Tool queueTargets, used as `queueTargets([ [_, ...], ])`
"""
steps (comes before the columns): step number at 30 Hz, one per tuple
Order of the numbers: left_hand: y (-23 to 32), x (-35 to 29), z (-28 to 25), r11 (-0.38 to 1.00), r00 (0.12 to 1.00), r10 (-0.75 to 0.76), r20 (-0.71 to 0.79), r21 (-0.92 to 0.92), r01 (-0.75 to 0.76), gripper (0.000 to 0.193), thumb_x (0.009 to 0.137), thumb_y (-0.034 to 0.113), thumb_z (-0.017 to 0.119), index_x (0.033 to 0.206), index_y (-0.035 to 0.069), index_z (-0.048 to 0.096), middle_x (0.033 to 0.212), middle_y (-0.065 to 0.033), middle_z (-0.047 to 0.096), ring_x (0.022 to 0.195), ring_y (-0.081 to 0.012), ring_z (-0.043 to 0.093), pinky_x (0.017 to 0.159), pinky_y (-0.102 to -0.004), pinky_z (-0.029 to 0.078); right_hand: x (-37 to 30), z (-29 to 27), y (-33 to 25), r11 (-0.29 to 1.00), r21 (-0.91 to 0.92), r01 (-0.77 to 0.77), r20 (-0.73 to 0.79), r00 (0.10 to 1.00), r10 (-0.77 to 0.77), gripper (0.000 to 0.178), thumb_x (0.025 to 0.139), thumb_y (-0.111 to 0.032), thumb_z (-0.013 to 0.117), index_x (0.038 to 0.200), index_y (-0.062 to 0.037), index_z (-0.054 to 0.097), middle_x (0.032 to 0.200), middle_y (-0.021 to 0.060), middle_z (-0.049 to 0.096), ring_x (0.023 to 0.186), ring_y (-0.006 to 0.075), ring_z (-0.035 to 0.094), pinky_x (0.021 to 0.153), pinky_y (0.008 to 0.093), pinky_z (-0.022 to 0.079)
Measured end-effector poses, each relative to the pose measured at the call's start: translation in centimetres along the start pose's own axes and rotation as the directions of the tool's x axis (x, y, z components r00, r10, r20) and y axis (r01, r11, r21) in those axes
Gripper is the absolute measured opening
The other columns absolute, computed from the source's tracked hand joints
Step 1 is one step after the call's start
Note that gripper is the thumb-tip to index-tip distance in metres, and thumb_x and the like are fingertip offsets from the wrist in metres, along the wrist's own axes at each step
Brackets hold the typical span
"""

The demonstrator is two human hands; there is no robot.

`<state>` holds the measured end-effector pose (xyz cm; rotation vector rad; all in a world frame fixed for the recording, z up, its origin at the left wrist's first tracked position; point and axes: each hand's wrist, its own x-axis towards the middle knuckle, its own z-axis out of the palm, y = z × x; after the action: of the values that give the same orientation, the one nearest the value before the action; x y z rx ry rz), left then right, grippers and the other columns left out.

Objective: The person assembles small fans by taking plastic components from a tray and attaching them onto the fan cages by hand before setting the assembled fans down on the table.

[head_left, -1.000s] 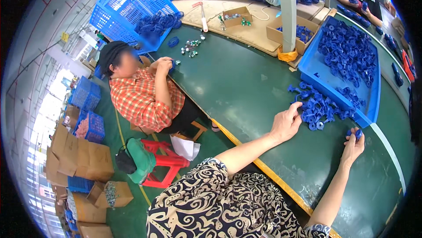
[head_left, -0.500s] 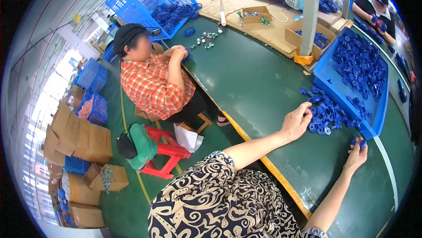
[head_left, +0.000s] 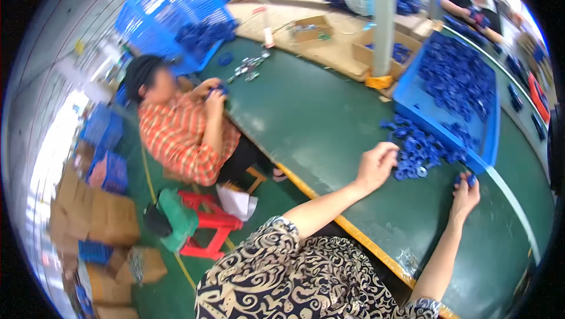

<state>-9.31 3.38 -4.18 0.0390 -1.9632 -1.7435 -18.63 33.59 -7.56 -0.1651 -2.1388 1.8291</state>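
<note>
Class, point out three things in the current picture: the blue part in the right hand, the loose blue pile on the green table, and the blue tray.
Blue part [head_left: 472,180]: head view, on its exposed side.
Blue pile [head_left: 419,146]: head view, around its middle.
Blue tray [head_left: 410,93]: head view, on its bare inner floor.

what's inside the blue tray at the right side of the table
A heap of small blue parts fills much of the blue tray, with a smaller cluster near its closest corner. What lies beneath them is covered.

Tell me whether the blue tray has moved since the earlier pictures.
No: the blue tray shows no visible shift. It keeps its place beside the grey post, its near corner still by the white line; the camera view swung.
</note>
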Motion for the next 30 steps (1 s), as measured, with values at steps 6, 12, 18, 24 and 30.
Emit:
queueTargets([
  [6, 2.1, -0.1, -0.2, 0.984, 1.000, 0.014, -0.016, -0.179, -0.017, 0.017, 0.105, 0.007, 0.060, 0.119, 0.006, 0.069, 0.082, -0.0015, 0.068, 0.065, -0.0046, 0.053, 0.057, -0.0207, 0.042, -1.1, 1.8, -3.3, 0.997, 0.061, -0.052, 0.004, 0.999, 0.052, 0.026, 0.097, -0.006, 0.059, 0.120, -0.0017, 0.069, 0.104, 0.0073, 0.076, 0.067, 0.0079, 0.061, 0.053, 0.0233, 0.048],
  [12, 12.1, -1.2, 1.6, 0.936, 0.964, 0.166, 0.205, -0.339, -0.089, 0.019, 0.103, 0.002, 0.057, 0.120, 0.001, 0.065, 0.082, -0.0055, 0.069, 0.064, -0.0062, 0.056, 0.056, -0.0195, 0.042, -1.3, 1.0, -2.6, 0.993, 0.118, 0.022, -0.058, 0.998, -0.016, 0.025, 0.090, 0.000, 0.054, 0.110, -0.0026, 0.069, 0.096, 0.0058, 0.074, 0.065, 0.0090, 0.061, 0.050, 0.0245, 0.049],
  [18, 22.8, 0.9, -1.8, 0.708, 0.575, 0.700, 0.423, -0.307, -0.636, 0.011, 0.099, -0.003, 0.058, 0.101, 0.008, 0.060, 0.080, -0.0068, 0.071, 0.064, -0.0185, 0.059, 0.057, -0.0299, 0.049, -1.8, 1.0, -3.5, 0.987, 0.152, -0.050, -0.075, 0.995, 0.062, 0.025, 0.092, 0.000, 0.055, 0.113, -0.0001, 0.068, 0.099, 0.0077, 0.074, 0.066, 0.0092, 0.061, 0.052, 0.0243, 0.047],
  [24, 25.8, 1.4, -3.4, 0.524, 0.410, 0.851, 0.329, -0.479, -0.704, 0.008, 0.093, 0.001, 0.066, 0.091, 0.008, 0.062, 0.085, -0.0058, 0.072, 0.062, -0.0204, 0.059, 0.058, -0.0314, 0.050, -1.3, 2.4, -4.5, 0.991, 0.136, -0.006, -0.065, 0.998, 0.015, 0.024, 0.091, 0.000, 0.057, 0.112, 0.0013, 0.069, 0.098, 0.0090, 0.075, 0.065, 0.0091, 0.061, 0.053, 0.0242, 0.047],
  [30, 24.3, 0.4, -4.2, 0.542, 0.462, 0.840, 0.284, -0.441, -0.715, 0.008, 0.092, 0.001, 0.067, 0.091, 0.008, 0.063, 0.085, -0.0060, 0.072, 0.062, -0.0207, 0.059, 0.057, -0.0315, 0.050, -1.4, 1.1, -4.0, 0.992, 0.121, -0.018, -0.079, 0.997, 0.028, 0.023, 0.092, 0.004, 0.055, 0.110, 0.0023, 0.069, 0.097, 0.0097, 0.074, 0.071, 0.0104, 0.063, 0.063, 0.0262, 0.054],
])
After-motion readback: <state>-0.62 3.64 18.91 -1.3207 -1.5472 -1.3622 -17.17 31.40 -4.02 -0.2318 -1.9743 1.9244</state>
